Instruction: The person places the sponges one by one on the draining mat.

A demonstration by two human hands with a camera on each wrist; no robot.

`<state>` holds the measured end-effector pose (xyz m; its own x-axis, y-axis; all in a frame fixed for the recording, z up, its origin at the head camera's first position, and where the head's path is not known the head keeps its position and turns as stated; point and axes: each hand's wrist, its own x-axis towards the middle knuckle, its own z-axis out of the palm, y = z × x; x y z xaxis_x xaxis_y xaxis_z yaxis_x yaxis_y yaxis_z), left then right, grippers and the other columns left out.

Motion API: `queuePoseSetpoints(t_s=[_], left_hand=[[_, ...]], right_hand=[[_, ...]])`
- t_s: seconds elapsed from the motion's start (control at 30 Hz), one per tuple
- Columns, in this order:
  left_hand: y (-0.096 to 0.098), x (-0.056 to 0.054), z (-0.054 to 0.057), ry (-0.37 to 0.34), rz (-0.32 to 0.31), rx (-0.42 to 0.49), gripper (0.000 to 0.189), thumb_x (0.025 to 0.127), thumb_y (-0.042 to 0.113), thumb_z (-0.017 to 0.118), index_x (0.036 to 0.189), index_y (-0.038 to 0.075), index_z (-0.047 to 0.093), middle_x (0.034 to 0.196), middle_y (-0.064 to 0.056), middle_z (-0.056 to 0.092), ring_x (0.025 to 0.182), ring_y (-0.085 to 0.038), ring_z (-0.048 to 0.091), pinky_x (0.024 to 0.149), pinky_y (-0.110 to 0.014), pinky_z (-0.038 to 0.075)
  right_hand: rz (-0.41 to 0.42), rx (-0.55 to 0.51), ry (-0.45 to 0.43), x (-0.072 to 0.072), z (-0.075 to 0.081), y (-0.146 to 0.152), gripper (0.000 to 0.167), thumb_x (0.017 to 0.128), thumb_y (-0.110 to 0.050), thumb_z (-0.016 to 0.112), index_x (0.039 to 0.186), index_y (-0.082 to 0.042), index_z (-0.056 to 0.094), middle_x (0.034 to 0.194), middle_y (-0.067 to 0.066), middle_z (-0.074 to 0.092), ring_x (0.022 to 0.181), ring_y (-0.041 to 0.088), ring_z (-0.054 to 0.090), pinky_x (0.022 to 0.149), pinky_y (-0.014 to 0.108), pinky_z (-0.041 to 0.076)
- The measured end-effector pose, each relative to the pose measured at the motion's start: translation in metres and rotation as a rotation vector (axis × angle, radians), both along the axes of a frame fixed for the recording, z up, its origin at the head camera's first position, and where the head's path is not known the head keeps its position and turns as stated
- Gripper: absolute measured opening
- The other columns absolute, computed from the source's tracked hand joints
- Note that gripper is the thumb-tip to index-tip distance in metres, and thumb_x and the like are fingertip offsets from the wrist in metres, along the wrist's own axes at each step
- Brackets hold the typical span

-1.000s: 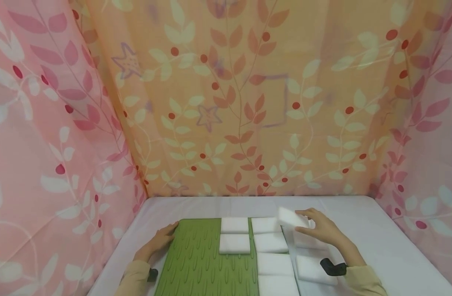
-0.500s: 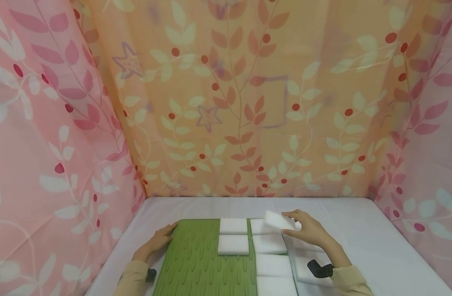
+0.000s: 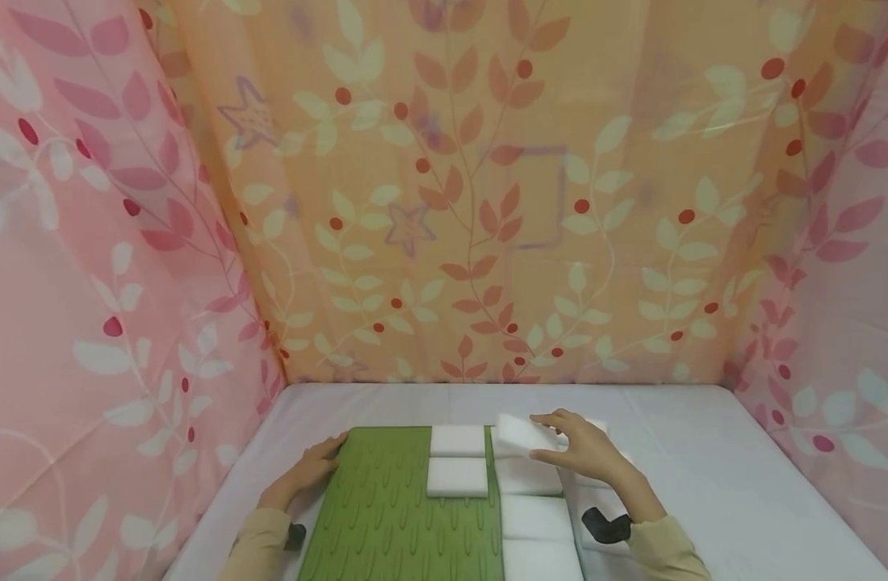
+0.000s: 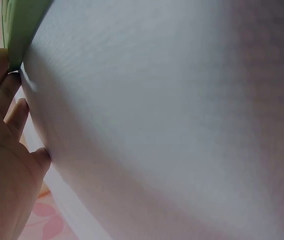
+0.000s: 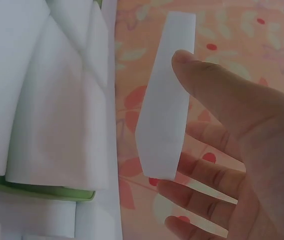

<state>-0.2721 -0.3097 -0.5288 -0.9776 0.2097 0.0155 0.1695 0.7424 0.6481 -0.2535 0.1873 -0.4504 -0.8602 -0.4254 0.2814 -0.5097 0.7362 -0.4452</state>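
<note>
My right hand [image 3: 585, 448] pinches a white block, like a melamine sponge [image 3: 517, 434], tilted over the far right corner of a green mat [image 3: 393, 500] with a raised grass-like texture. In the right wrist view, the thumb lies on one face of the held sponge [image 5: 167, 100] and fingers are behind it. Two white sponges [image 3: 456, 476] lie on the mat near its far edge, and several more [image 3: 534, 518] line its right side. My left hand [image 3: 309, 472] touches the mat's far left corner; the left wrist view shows its fingertips at the mat's edge [image 4: 24, 25].
Right of the mat, more white sponges [image 3: 595, 500] lie on the white-covered table [image 3: 764, 484], partly hidden by my right forearm. A flowered orange curtain [image 3: 473, 242] hangs behind the table. Pink curtains [image 3: 124, 266] stand on both sides.
My right hand has carried the sponge leftward, from beyond the mat's right edge to over the far end of the right-hand row. The left hand has stayed at the corner.
</note>
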Motion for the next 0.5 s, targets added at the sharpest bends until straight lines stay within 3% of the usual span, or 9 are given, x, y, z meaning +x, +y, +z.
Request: queuePoseSetpoints(t_s=[0.5], left_hand=[[0.0, 0.0, 0.001, 0.011, -0.001, -0.018, 0.054, 0.087, 0.005, 0.049, 0.138, -0.003, 0.038, 0.14, -0.031, 0.035, 0.131, -0.051, 0.024, 0.103, -0.07, 0.002]], right_hand=[[0.066, 0.024, 0.057, 0.004, -0.004, -0.032, 0.062, 0.075, -0.055, 0.067, 0.124, -0.019, 0.06, 0.11, -0.003, 0.059, 0.097, 0.017, 0.056, 0.075, 0.039, 0.049]])
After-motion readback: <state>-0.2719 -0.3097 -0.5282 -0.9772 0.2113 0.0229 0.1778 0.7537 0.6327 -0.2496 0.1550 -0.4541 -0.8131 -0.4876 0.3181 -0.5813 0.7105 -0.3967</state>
